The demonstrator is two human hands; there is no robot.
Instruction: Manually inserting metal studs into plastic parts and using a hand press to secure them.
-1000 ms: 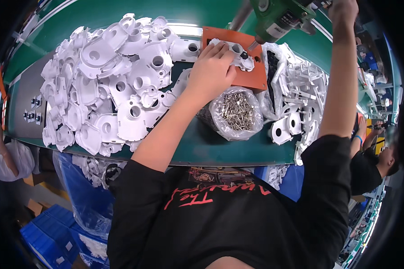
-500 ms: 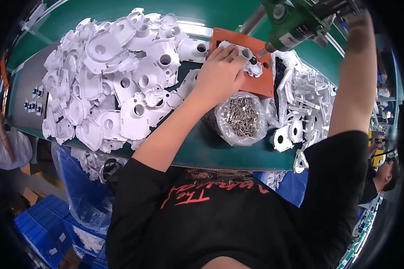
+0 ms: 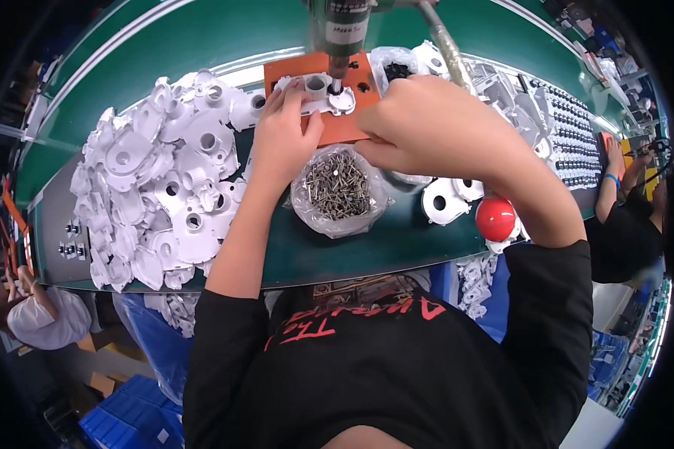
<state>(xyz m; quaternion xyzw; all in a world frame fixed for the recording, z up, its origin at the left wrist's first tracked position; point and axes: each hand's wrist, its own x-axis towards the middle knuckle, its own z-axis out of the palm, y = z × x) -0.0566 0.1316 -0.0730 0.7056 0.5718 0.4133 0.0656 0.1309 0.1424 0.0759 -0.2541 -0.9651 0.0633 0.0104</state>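
Note:
My left hand (image 3: pixel 286 131) grips the left end of a white plastic housing (image 3: pixel 317 84), holding it flat on an orange fixture block (image 3: pixel 337 133). The green press head (image 3: pixel 338 30) stands over the block. Its metal tip meets the housing at a small dark piece beside the round collar. Close to the block's right edge is my right hand (image 3: pixel 408 123), its fingers curled inward; what they hold, if anything, is hidden. Below my right forearm shows a red ball knob (image 3: pixel 496 219). A taped rod (image 3: pixel 449 52) passes down behind that forearm.
An open clear bag of metal screws (image 3: pixel 337 183) stands just before the block. White housings (image 3: pixel 146 172) are heaped at left, smaller white parts (image 3: pixel 442 200) at right. Behind my right hand is a bag of black pieces (image 3: pixel 397 69). Co-workers sit at both sides.
My right hand has come down from the upper right to beside the block. The press tip now meets the housing, and the red knob has come into view. The view has shifted.

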